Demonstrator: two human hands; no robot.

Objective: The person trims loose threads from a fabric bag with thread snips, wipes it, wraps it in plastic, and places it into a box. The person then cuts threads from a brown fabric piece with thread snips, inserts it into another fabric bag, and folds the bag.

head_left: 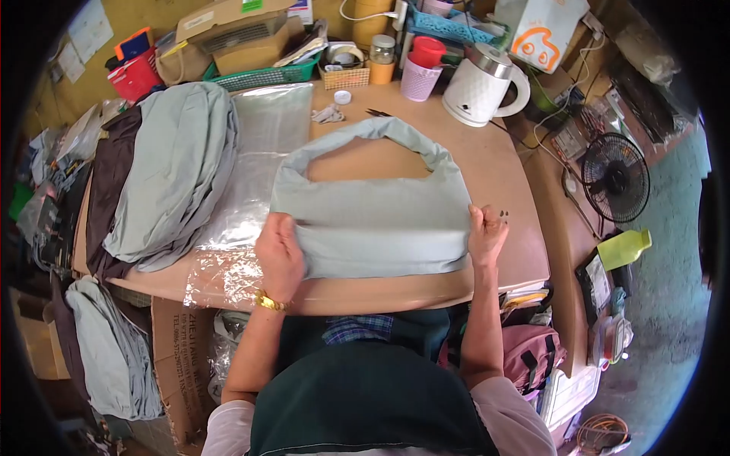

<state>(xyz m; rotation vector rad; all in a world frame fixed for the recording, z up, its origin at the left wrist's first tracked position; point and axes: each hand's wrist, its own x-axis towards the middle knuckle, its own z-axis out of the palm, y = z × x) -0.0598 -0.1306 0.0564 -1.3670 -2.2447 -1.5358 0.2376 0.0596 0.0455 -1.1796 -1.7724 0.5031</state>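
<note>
A pale grey-green cloth shoulder bag (380,209) lies flat on the brown table (502,167), its padded strap looped toward the far side. My left hand (279,254), with a gold bracelet at the wrist, is closed on the bag's left edge. At the opposite edge, my right hand (487,235) pinches the cloth between thumb and fingers. Clear plastic bags (270,121) lie flat to the left, partly under the bag. Farther left is a pile of similar grey-green cloth bags (175,167) with dark brown ones beneath.
Along the back stand a green basket (266,74), a pink cup (420,80) and a white electric kettle (480,87). Small black scissors (378,113) and a white lid (342,97) lie nearer. To the right are a black fan (616,178) and a green bottle (625,248).
</note>
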